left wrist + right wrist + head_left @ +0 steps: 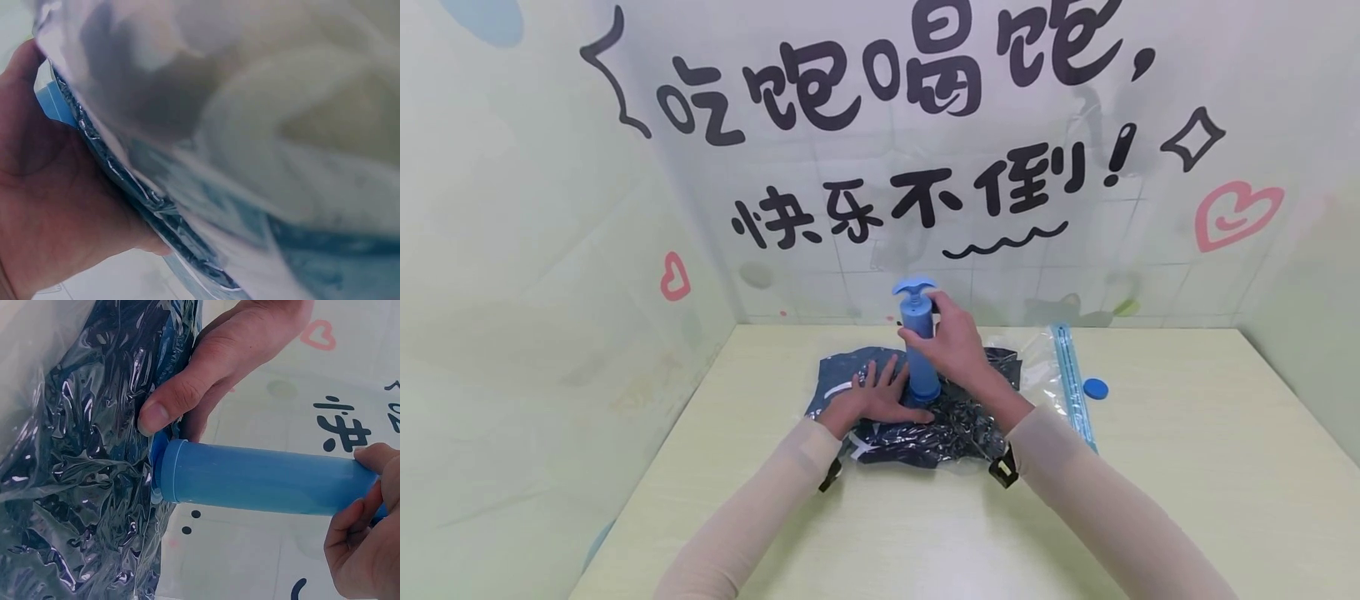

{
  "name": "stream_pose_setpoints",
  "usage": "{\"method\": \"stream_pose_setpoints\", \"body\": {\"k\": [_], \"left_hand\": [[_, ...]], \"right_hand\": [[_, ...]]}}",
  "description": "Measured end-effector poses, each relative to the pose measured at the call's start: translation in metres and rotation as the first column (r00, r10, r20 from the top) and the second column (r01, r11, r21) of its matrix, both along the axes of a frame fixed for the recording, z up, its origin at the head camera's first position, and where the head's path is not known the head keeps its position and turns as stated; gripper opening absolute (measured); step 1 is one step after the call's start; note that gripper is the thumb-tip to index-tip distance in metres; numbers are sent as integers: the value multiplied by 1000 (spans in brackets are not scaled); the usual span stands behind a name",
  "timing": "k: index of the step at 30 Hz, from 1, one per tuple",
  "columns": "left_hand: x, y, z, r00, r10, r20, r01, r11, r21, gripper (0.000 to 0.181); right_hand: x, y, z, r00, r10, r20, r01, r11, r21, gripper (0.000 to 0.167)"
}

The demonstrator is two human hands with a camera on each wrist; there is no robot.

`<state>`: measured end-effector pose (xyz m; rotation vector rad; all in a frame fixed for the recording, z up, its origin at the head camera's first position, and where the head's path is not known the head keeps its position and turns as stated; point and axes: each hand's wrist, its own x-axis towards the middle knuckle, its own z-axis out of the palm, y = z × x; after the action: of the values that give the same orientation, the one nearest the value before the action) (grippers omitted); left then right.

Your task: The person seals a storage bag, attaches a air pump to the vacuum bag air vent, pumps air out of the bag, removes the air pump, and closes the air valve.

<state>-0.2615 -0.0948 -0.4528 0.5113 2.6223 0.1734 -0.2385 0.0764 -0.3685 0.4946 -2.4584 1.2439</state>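
Observation:
A clear vacuum storage bag [973, 433] with dark folded fabric inside lies on the table, its plastic wrinkled. On it a blue hand pump [919, 350] stands upright, its base against the bag's blue valve [156, 465]. My right hand [955, 346] grips the upper barrel, just below the pump's T-shaped handle [913, 287]. Beside the pump base, my left hand [883, 398] presses the bag with spread fingers. Its thumb rests close to the valve in the right wrist view. Blurred plastic fills most of the left wrist view, alongside the left hand [62, 194].
A blue zip strip [1075, 383] runs along the bag's right end. Right of it, a round blue cap [1096, 388] lies on the pale wooden table [1187, 500]. A printed wall covering [850, 283] rises behind the table's back edge.

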Motion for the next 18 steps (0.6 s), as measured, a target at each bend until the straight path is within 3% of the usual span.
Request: {"method": "stream_pose_setpoints", "body": {"k": [9, 18], "left_hand": [[10, 2, 18, 1000, 2, 10, -2, 1000, 1, 104], [6, 1, 9, 1000, 7, 21, -7, 1000, -9, 106]], "right_hand": [[-8, 11, 6, 980, 187, 61, -183, 981, -69, 49], [-18, 18, 12, 926, 327, 188, -301, 941, -152, 45]]}}
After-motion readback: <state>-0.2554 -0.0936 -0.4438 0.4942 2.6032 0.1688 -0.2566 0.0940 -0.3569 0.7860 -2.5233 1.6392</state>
